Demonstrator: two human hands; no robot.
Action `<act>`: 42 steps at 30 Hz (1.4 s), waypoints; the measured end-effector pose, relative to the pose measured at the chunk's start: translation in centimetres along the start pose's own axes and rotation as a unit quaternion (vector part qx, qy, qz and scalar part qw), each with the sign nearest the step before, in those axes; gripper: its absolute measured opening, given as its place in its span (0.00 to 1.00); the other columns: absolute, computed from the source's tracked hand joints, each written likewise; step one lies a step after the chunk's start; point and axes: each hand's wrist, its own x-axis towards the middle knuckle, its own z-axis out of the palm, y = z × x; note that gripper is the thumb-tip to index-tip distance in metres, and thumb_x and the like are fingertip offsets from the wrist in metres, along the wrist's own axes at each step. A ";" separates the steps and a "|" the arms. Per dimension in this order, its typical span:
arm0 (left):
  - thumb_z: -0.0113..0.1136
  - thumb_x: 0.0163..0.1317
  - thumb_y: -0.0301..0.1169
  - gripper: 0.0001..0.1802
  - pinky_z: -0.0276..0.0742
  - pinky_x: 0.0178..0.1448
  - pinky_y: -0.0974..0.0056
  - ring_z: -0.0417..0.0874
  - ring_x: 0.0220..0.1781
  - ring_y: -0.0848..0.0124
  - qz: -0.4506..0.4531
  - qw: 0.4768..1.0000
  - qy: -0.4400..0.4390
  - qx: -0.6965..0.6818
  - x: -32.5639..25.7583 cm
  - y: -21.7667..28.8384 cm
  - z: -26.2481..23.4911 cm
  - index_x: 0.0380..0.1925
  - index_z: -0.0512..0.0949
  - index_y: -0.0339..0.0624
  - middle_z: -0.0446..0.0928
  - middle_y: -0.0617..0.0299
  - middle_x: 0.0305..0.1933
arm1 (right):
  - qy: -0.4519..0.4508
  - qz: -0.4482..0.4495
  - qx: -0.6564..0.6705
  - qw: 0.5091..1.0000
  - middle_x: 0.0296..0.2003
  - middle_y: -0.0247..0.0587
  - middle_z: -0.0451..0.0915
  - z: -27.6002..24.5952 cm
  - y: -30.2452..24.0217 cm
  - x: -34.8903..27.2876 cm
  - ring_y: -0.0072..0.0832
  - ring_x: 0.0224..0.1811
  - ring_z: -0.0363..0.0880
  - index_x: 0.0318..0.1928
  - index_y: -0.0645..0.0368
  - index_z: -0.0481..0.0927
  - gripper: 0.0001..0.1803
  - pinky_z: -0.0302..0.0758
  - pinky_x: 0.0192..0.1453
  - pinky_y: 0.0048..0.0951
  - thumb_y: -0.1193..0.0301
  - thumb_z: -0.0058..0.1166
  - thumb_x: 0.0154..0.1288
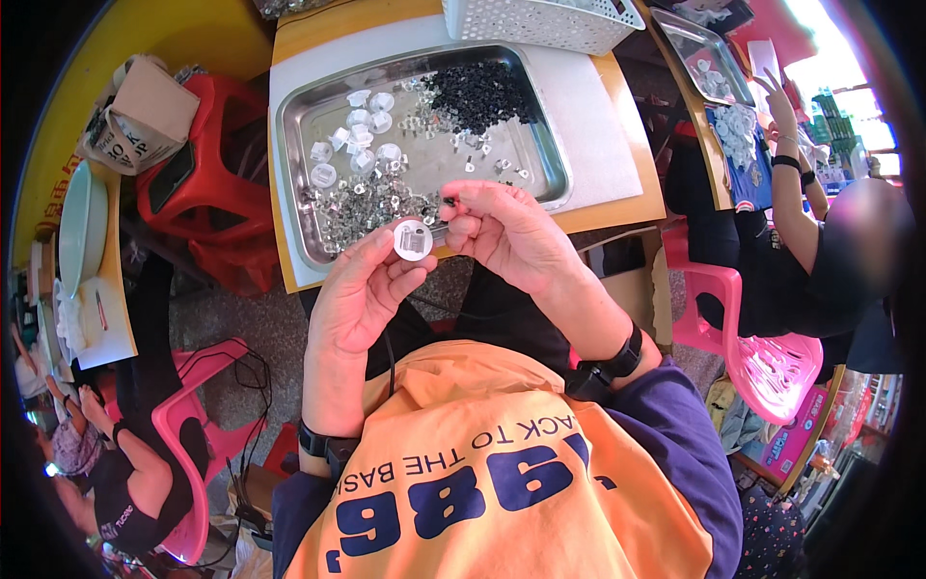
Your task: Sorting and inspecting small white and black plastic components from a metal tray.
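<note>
Between the thumb and fingers of my left hand (362, 285) is a white round plastic part (413, 240) with metal pieces set in its face. My right hand (516, 236) pinches a tiny black piece (449, 202) just beyond it, apart from the round part. Both hands are over the near edge of a metal tray (562, 174). Inside the tray lie white plastic housings (360, 135) on the left, a heap of small black pieces (477, 96) at the far right and many small metal pieces (362, 210) at the near left.
A white perforated basket (540, 24) stands beyond the tray on the table (627, 198). Red stools (207, 164) are at the left, with a pink chair (714, 318) at the right. Other people sit at both sides, one with a raised hand (779, 106). Black cables (253, 386) hang at the lower left.
</note>
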 end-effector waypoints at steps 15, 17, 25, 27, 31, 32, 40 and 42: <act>0.51 0.66 0.30 0.19 0.85 0.40 0.68 0.85 0.38 0.63 -0.001 1.000 -0.011 0.019 -0.3 0.0 0.2 0.52 0.69 0.28 0.79 0.50 0.40 | 0.017 0.033 -0.010 0.999 0.38 0.45 0.81 -0.4 -0.3 -0.2 0.22 0.31 0.78 0.43 0.61 0.77 0.07 0.76 0.40 0.25 0.76 0.50 0.65; 0.52 0.65 0.30 0.18 0.86 0.39 0.69 0.85 0.37 0.65 -0.004 1.000 -0.015 0.023 -0.4 0.0 0.2 0.52 0.70 0.28 0.80 0.52 0.40 | 0.013 0.035 -0.016 0.999 0.39 0.45 0.81 -0.5 -0.3 -0.3 0.22 0.32 0.78 0.42 0.60 0.78 0.06 0.76 0.41 0.26 0.75 0.50 0.66; 0.50 0.66 0.30 0.17 0.86 0.38 0.69 0.85 0.36 0.63 -0.010 1.000 -0.001 -0.005 -0.7 -0.1 0.4 0.51 0.70 0.28 0.79 0.50 0.39 | -0.004 0.005 -0.055 0.998 0.35 0.38 0.81 -0.9 0.4 -0.5 0.18 0.29 0.75 0.39 0.60 0.78 0.05 0.73 0.35 0.19 0.74 0.56 0.62; 0.48 0.67 0.29 0.17 0.87 0.37 0.67 0.85 0.35 0.62 -0.008 1.000 0.013 -0.017 -0.7 -0.1 0.7 0.51 0.69 0.28 0.79 0.48 0.39 | -0.014 -0.004 -0.082 0.997 0.34 0.38 0.80 -0.9 0.2 -0.6 0.19 0.30 0.76 0.39 0.60 0.78 0.05 0.72 0.35 0.20 0.75 0.55 0.62; 0.48 0.67 0.29 0.16 0.86 0.37 0.69 0.85 0.35 0.62 -0.004 1.000 0.023 0.008 -0.9 0.0 1.3 0.50 0.69 0.28 0.79 0.47 0.39 | 0.001 -0.061 -0.206 0.977 0.32 0.33 0.79 0.2 -0.1 -1.0 0.15 0.29 0.72 0.37 0.63 0.80 0.06 0.69 0.33 0.17 0.75 0.57 0.61; 0.48 0.67 0.29 0.16 0.86 0.36 0.69 0.85 0.35 0.63 -0.006 0.999 0.026 0.023 -0.9 0.0 1.3 0.50 0.69 0.28 0.78 0.47 0.38 | 0.001 -0.060 -0.206 0.977 0.32 0.33 0.79 0.8 -0.4 -1.3 0.15 0.29 0.72 0.37 0.63 0.80 0.06 0.69 0.33 0.17 0.75 0.57 0.61; 0.49 0.67 0.31 0.16 0.85 0.34 0.72 0.84 0.33 0.67 -0.030 0.999 -0.016 0.029 -0.7 -0.1 0.4 0.49 0.70 0.29 0.79 0.51 0.37 | -0.110 -0.304 -0.671 0.667 0.32 0.34 0.78 2.9 -1.6 -1.3 0.27 0.34 0.78 0.36 0.56 0.82 0.06 0.74 0.37 0.24 0.75 0.59 0.56; 0.49 0.67 0.32 0.16 0.85 0.34 0.73 0.85 0.33 0.67 -0.032 0.998 -0.033 0.029 -0.7 -0.1 0.3 0.48 0.72 0.29 0.80 0.52 0.37 | -0.120 -0.317 -0.674 0.656 0.32 0.36 0.78 2.9 -1.4 -1.1 0.30 0.35 0.78 0.36 0.55 0.82 0.06 0.75 0.37 0.26 0.75 0.59 0.55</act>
